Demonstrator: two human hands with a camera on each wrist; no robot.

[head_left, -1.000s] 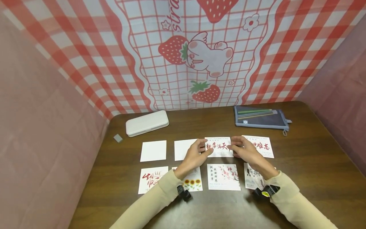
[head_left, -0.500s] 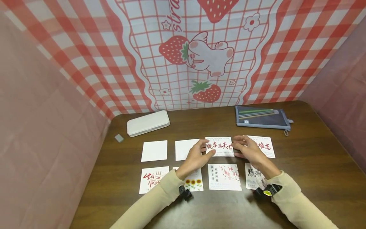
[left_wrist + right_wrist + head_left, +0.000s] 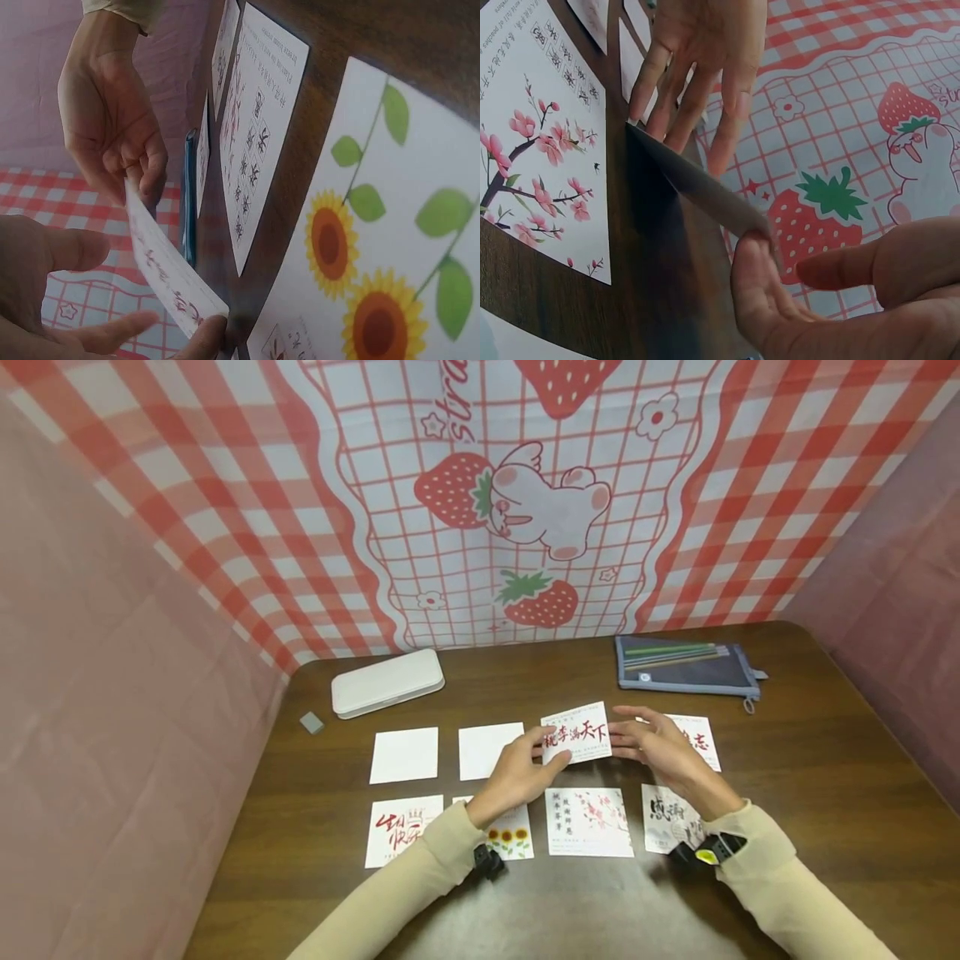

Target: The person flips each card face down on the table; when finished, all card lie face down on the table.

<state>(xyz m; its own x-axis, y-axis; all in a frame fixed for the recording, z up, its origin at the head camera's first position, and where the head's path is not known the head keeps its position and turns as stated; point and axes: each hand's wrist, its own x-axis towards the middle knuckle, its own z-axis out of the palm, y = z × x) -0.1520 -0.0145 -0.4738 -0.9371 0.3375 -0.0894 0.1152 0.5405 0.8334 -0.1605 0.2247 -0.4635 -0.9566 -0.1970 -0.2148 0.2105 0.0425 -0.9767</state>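
Note:
A white card with red brush lettering (image 3: 576,734) is raised off the table and tilted, its right end higher in the head view. My left hand (image 3: 519,772) holds its left end, with the thumb on the near side and fingers beyond it. At the other end, my right hand (image 3: 667,752) pinches the edge, several of its fingers fairly straight. The right wrist view shows the card (image 3: 705,187) almost edge-on between both hands. Below lies a blossom card (image 3: 590,822). A sunflower card (image 3: 510,837) is partly covered by my left forearm.
Two blank white cards, one on the left (image 3: 403,755) and one beside it (image 3: 487,750), lie in the back row. A birthday card (image 3: 401,831), a grey-lettered card (image 3: 663,818), a white case (image 3: 387,682), an eraser-like grey block (image 3: 311,722) and a mesh pencil pouch (image 3: 682,667) surround them.
Earlier the red-lettered card lay flat between my hands. Now it is lifted and tilted, its right end up, and my right hand has risen with it.

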